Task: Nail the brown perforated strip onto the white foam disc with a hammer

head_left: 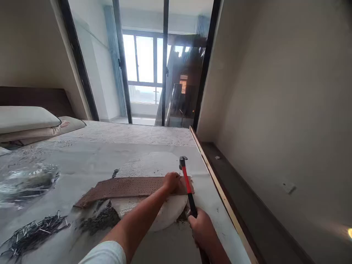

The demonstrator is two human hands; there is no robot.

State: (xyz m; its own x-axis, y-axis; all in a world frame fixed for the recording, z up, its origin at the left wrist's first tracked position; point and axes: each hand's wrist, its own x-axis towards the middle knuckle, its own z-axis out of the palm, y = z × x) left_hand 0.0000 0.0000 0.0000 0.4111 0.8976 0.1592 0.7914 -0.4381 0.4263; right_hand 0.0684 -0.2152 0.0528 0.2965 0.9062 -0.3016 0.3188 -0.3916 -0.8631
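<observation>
In the head view, the right hand (202, 228) grasps the hammer (188, 183) by the black part of its red-and-black handle, the head pointing away, just beside and beyond the left hand (172, 182). The left hand is at the right part of the board (129, 187), fingers curled in; whether they pinch anything is too small to tell. The board, brown and dotted with rows of small marks, lies across a white disc (172, 214) on the bed (93, 161). A dark grey heap (103, 219) sits by the board's near edge, towards its left end. Farther left are loose nails (35, 233) and, beyond them, a clear bag (30, 181). Pillows (29, 119) lie at the far left, near the headboard (35, 101).
</observation>
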